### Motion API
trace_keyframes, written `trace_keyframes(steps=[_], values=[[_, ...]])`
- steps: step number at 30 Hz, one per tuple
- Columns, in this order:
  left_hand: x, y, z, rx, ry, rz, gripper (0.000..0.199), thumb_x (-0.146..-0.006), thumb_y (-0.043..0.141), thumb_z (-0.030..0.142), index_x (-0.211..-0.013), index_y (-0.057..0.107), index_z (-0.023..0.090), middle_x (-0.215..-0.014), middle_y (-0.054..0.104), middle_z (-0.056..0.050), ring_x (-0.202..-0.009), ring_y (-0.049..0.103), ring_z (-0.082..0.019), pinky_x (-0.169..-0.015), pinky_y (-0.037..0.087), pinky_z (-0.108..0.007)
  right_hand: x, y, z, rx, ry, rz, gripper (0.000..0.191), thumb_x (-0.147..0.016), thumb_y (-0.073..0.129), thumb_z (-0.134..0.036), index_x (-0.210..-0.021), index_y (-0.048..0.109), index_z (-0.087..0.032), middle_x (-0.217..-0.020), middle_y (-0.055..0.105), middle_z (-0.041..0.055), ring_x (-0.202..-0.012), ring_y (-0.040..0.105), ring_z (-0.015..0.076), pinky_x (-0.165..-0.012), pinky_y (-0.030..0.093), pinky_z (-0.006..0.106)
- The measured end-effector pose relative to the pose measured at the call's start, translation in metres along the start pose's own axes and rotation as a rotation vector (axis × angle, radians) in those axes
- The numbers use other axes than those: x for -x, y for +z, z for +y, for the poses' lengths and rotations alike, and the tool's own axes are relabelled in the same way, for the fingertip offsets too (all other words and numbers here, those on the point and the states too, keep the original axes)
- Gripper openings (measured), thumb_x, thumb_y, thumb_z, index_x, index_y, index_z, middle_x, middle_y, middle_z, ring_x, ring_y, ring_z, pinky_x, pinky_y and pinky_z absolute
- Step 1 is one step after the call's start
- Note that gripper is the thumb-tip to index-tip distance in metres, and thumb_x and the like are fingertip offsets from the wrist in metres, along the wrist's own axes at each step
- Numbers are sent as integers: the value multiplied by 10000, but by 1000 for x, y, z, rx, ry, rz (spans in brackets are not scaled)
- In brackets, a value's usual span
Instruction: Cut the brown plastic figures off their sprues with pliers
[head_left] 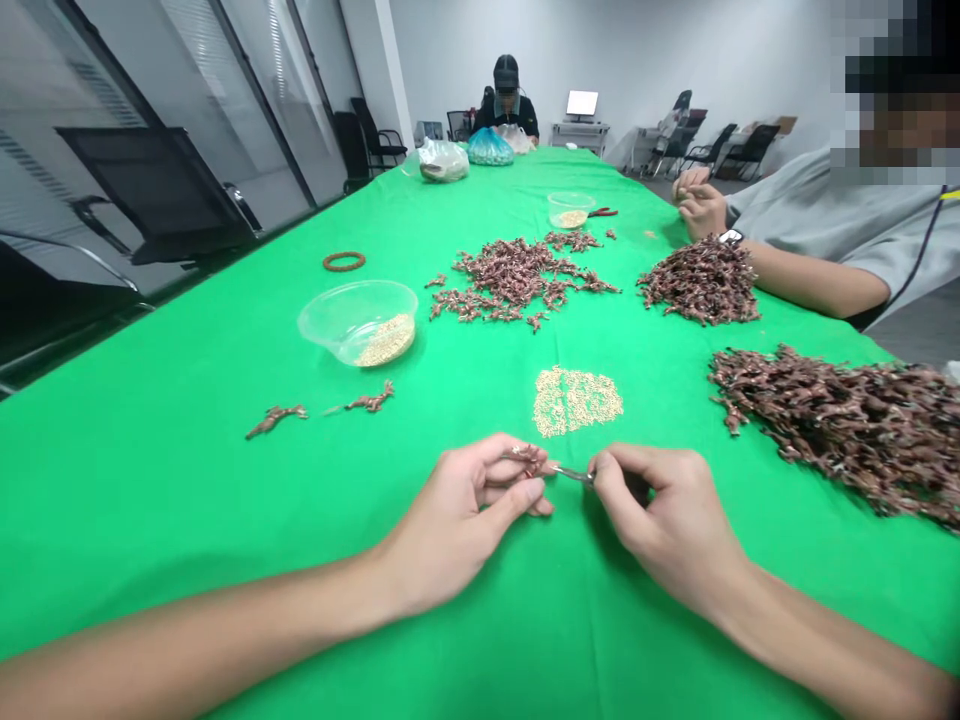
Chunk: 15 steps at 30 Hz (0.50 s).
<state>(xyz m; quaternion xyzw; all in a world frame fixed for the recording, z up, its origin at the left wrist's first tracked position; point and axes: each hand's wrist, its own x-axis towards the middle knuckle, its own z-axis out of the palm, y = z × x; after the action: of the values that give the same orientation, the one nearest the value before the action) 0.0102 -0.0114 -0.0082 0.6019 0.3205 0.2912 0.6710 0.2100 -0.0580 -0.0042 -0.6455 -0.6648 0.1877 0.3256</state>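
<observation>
Near the middle of the green cloth, my left hand [472,515] holds a small reddish-brown figure [528,458] between thumb and fingers. My right hand [667,510] is closed round a thin metal tool [574,474], whose tip meets the figure. Just beyond both hands lies a flat patch of small pale gold beads [577,400]. Two more brown figures, one at the left [276,420] and one nearer the bowl [371,398], lie to the left of my hands. A clear plastic bowl [356,320] behind them holds more beads.
Brown figures form a middle heap [514,275], a right heap [701,280] and a large near-right heap [847,420]. A brown ring [344,262], small bowl [570,211] and red-handled pliers [603,212] lie farther back. One person sits at right, another beyond bags [442,160].
</observation>
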Motion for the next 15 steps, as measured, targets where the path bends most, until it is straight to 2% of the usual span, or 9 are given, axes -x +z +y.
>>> trace_keyframes(steps=[8,15], values=[[0,1,-1,15,-38,28,258,-895,684,296,-1080,598,137,-1005,739,-115,-878,736,-217,-861,579,-391,-2,6,-1,74,-14,20,407,-914,449,-301,-530,360,-198,-513,284,-47,-473,283,88,-518,204,297],[1,2,-2,20,-57,35,254,-893,682,302,-1065,585,143,-987,738,-105,-878,734,-218,-849,574,-396,-2,6,-3,70,-7,5,401,-922,442,-308,-542,378,-197,-524,283,-46,-480,282,91,-520,206,298]])
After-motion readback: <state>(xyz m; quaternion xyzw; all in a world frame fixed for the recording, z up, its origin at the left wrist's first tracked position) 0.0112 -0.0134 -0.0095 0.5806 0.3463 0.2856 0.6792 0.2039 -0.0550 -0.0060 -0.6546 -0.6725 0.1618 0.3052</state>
